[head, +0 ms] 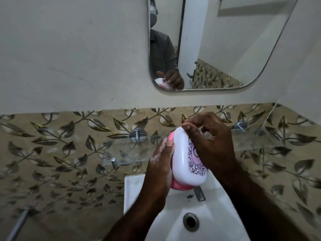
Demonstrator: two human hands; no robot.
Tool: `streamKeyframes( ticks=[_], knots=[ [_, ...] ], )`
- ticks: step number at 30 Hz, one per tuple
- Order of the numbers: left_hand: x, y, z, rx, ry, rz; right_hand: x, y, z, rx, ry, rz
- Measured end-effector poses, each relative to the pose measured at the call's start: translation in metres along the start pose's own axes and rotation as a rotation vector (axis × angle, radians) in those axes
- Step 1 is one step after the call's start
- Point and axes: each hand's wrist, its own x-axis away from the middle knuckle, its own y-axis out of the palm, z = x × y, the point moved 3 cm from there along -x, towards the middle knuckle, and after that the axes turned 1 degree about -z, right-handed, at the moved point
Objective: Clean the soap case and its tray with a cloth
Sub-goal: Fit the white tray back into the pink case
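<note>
Soap case (pixel 186 160) held above sink (pixel 213 221), in front of glass shelf (pixel 132 150). Left hand (pixel 160 168), soapy, clasps pink base; right hand (pixel 211 141) fingers (pixel 188 128) grip white lid's far end. Looks like opening step. No cloth visible. Next: part lid, lift out tray, fetch cloth.

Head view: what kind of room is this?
Most likely a bathroom. A white sink with a tap sits below a wall mirror and a glass shelf, and both hands, left hand and right hand, hold a soap case over it.
</note>
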Motion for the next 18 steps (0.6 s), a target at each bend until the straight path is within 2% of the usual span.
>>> streamKeyframes(
  ticks=[5, 8, 12, 15, 18],
  knots=[
    [0.005, 0.012, -0.006, 0.463, -0.238, -0.14, 0.009, 0.008, 0.005, 0.013, 0.063, 0.084],
    [0.006, 0.011, -0.011, 0.504, -0.251, -0.104, 0.012, 0.014, 0.002, -0.039, 0.151, 0.06],
    [0.002, 0.008, -0.009, 0.495, -0.222, 0.012, 0.022, 0.027, -0.003, -0.084, 0.328, -0.12],
    [-0.001, 0.005, -0.008, 0.494, -0.202, 0.074, 0.027, 0.032, -0.009, -0.05, 0.299, -0.166],
    [-0.002, 0.006, -0.008, 0.555, -0.234, 0.045, 0.029, 0.037, -0.01, -0.031, 0.266, -0.129]
  ],
)
